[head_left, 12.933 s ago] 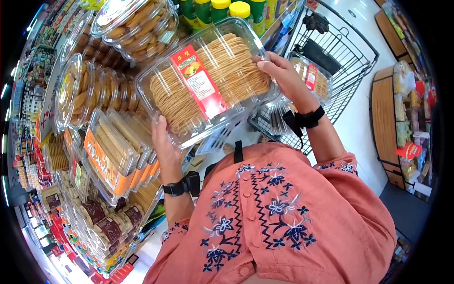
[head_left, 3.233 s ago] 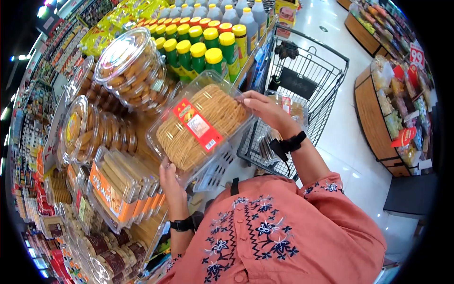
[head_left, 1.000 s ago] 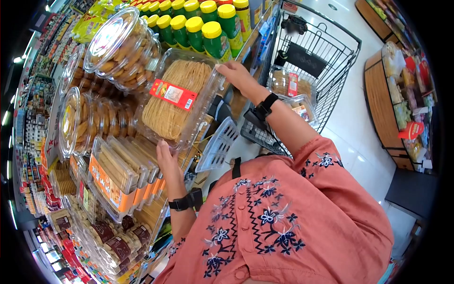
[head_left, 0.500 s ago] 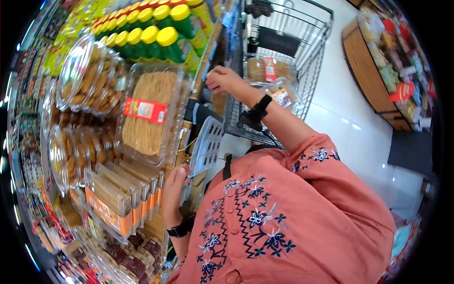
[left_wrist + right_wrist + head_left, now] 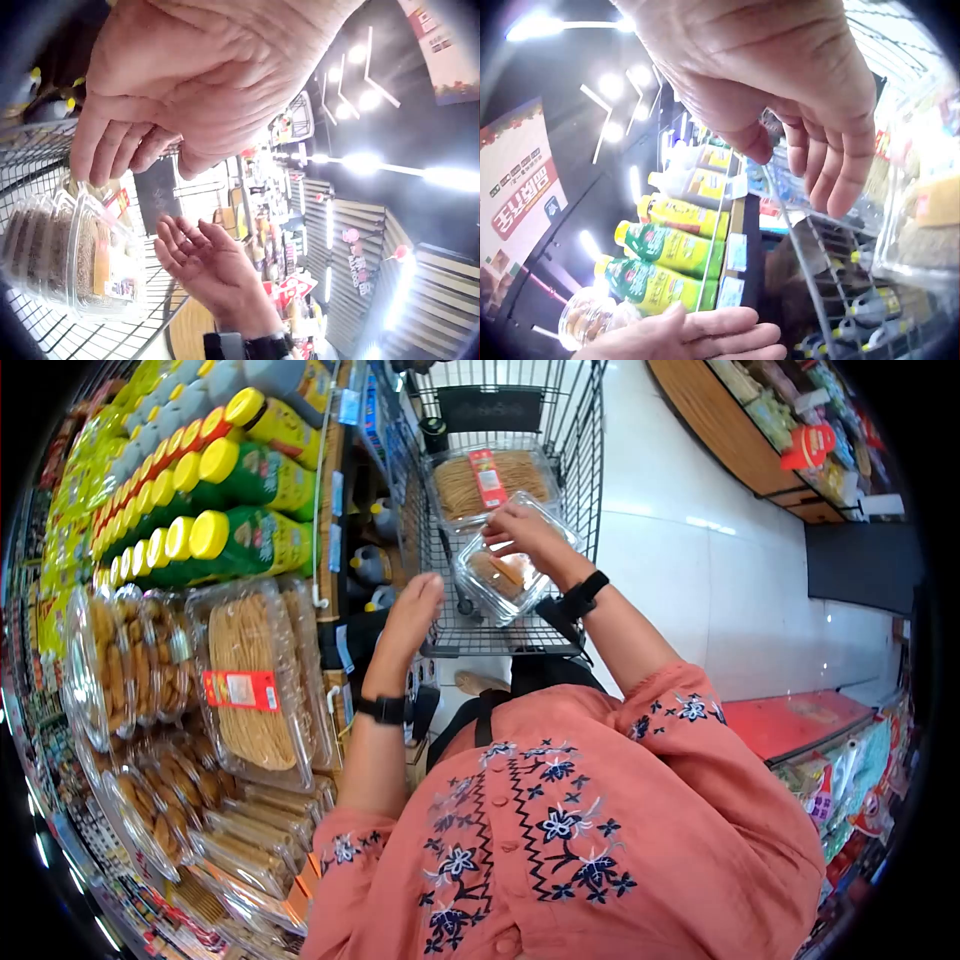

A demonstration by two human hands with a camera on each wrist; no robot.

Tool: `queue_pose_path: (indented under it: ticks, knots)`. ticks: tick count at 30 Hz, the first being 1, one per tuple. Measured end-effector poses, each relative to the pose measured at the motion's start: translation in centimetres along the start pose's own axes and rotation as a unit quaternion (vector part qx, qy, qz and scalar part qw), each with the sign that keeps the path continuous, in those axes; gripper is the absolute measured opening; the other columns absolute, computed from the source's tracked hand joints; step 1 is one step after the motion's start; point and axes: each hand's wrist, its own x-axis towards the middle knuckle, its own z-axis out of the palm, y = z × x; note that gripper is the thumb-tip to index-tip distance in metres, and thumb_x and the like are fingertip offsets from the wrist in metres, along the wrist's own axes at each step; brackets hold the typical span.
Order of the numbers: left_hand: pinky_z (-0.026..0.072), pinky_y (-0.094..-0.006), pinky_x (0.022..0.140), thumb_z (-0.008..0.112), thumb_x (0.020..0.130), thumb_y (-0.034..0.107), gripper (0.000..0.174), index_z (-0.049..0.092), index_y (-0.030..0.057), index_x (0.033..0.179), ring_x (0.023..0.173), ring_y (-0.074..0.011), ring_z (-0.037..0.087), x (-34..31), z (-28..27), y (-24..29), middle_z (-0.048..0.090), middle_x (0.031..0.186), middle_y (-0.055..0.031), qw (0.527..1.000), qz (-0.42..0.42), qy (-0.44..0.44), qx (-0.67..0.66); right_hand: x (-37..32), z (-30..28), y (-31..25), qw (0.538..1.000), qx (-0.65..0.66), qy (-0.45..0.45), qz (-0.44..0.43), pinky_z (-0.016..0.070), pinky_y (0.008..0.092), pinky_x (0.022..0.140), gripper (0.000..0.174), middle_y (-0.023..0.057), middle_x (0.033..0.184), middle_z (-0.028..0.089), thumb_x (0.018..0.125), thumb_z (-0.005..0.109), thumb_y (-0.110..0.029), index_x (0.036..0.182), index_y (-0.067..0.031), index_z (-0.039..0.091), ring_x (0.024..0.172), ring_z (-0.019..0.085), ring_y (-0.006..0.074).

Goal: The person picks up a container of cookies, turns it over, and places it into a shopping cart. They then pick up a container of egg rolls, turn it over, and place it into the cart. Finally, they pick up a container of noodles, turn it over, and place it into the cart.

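Note:
In the head view the right hand [image 5: 532,542] hovers over a clear box [image 5: 497,578] inside the shopping cart [image 5: 500,650], fingers loosely bent and holding nothing. The left hand [image 5: 408,622] is beside the cart's left edge, empty, its fingers relaxed. A box of thin noodle-like strands with a red label [image 5: 460,485] lies deeper in the cart. Another such box [image 5: 240,730] rests on the display at the left, with no hand on it. The left wrist view shows both hands apart, above stacked clear boxes [image 5: 84,259].
Green bottles with yellow caps [image 5: 250,540] stand in rows on the left display, above round tubs of cookies [image 5: 130,660] and flat packs [image 5: 260,825]. A wooden-sided stand [image 5: 720,420] is at the upper right, and a red-topped stand [image 5: 790,720] at the right.
Both hands have let go of the strand box, which now lies on the display. They have moved over to the cart, and the view has swung toward it.

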Motion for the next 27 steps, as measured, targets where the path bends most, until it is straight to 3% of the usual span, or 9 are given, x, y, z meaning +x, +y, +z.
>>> queue_pose_path:
  ticks: [2, 5, 11, 14, 17, 20, 23, 26, 27]
  knots:
    - [0.0478, -0.0340, 0.090, 0.053, 0.101, 0.041, 0.048, 0.057, 0.0028, 0.130, 0.102, -0.0186, 0.059, 5.7, 0.8, -0.5, 0.062, 0.114, -0.0043, 0.999, -0.020, 0.005, 0.024, 0.1, -3.3, -0.1, 0.998, 0.033, 0.058, -0.017, 0.0565, 0.0312, 0.073, 0.030, 0.0099, 0.101, 0.065, 0.095, 0.058, -0.028, 0.107, -0.0015, 0.059, 0.090, 0.066, 0.0195]
    - [0.0483, -0.0366, 0.085, 0.053, 0.098, 0.037, 0.047, 0.061, -0.0025, 0.121, 0.094, -0.0228, 0.061, 15.3, 1.3, -4.0, 0.067, 0.101, -0.0117, 0.987, 0.025, 0.118, 0.102, 2.2, -8.3, 0.1, 0.991, 0.052, 0.125, -0.018, 0.0532, 0.0300, 0.076, 0.028, 0.0077, 0.099, 0.064, 0.093, 0.059, -0.026, 0.108, -0.0021, 0.060, 0.090, 0.063, 0.0169]
    - [0.0434, -0.0446, 0.096, 0.052, 0.096, 0.039, 0.051, 0.059, -0.0047, 0.119, 0.116, -0.0386, 0.058, 25.8, -0.5, -5.7, 0.062, 0.123, -0.0278, 0.978, -0.059, 0.098, 0.172, 9.3, -14.5, -0.4, 0.986, -0.059, 0.157, -0.015, 0.0485, 0.0279, 0.080, 0.034, 0.0057, 0.100, 0.061, 0.095, 0.060, -0.029, 0.114, -0.0008, 0.060, 0.090, 0.057, 0.0130]
    - [0.0411, -0.0416, 0.099, 0.052, 0.099, 0.042, 0.057, 0.050, -0.0031, 0.133, 0.118, -0.0280, 0.053, 28.6, -1.4, -6.6, 0.056, 0.131, -0.0165, 0.974, -0.110, 0.071, 0.187, 13.6, -15.5, -0.2, 0.977, -0.137, 0.161, 0.000, 0.0461, 0.0315, 0.080, 0.040, 0.0088, 0.099, 0.063, 0.092, 0.061, -0.030, 0.115, 0.0035, 0.061, 0.090, 0.057, 0.0166]
    - [0.0396, -0.0456, 0.106, 0.052, 0.093, 0.040, 0.062, 0.051, -0.0084, 0.133, 0.129, -0.0431, 0.051, 29.4, 0.6, -6.4, 0.054, 0.137, -0.0311, 0.958, -0.100, 0.170, 0.206, 17.1, -16.4, 0.5, 0.978, -0.124, 0.158, 0.056, 0.0470, 0.0351, 0.084, 0.047, 0.0139, 0.106, 0.064, 0.091, 0.062, -0.029, 0.119, 0.0090, 0.059, 0.096, 0.059, 0.0207]
    - [0.0296, -0.0430, 0.116, 0.050, 0.100, 0.045, 0.083, 0.013, -0.0009, 0.158, 0.149, -0.0364, 0.026, 31.5, -0.7, -5.8, 0.017, 0.164, -0.0206, 0.955, -0.217, 0.052, 0.194, 21.0, -17.8, 3.7, 0.966, -0.143, 0.197, 0.093, 0.0467, 0.0406, 0.092, 0.061, 0.0230, 0.116, 0.063, 0.087, 0.065, -0.031, 0.124, 0.0168, 0.054, 0.109, 0.060, 0.0288]
    - [0.0320, -0.0443, 0.114, 0.051, 0.099, 0.045, 0.081, 0.018, -0.0024, 0.156, 0.147, -0.0371, 0.029, 32.6, -0.9, -6.4, 0.022, 0.162, -0.0223, 0.952, -0.223, 0.068, 0.201, 22.8, -18.2, 5.1, 0.961, -0.131, 0.218, 0.108, 0.0473, 0.0452, 0.092, 0.064, 0.0269, 0.116, 0.063, 0.085, 0.066, -0.030, 0.123, 0.0199, 0.053, 0.108, 0.061, 0.0346]
    - [0.0403, -0.0458, 0.106, 0.056, 0.091, 0.041, 0.067, 0.051, -0.0110, 0.133, 0.129, -0.0407, 0.052, 33.5, -0.2, -7.8, 0.055, 0.137, -0.0289, 0.946, -0.184, 0.175, 0.200, 23.1, -18.6, 5.7, 0.949, -0.145, 0.247, 0.130, 0.0530, 0.0402, 0.084, 0.065, 0.0354, 0.108, 0.066, 0.084, 0.068, -0.039, 0.109, 0.0204, 0.061, 0.103, 0.068, 0.0424]
    - [0.0417, -0.0457, 0.104, 0.057, 0.090, 0.040, 0.065, 0.053, -0.0113, 0.131, 0.127, -0.0409, 0.054, 33.8, -0.2, -7.9, 0.056, 0.135, -0.0290, 0.948, -0.191, 0.174, 0.187, 23.4, -18.9, 6.1, 0.947, -0.155, 0.244, 0.138, 0.0531, 0.0404, 0.082, 0.063, 0.0342, 0.106, 0.067, 0.085, 0.067, -0.039, 0.107, 0.0193, 0.062, 0.101, 0.068, 0.0418]
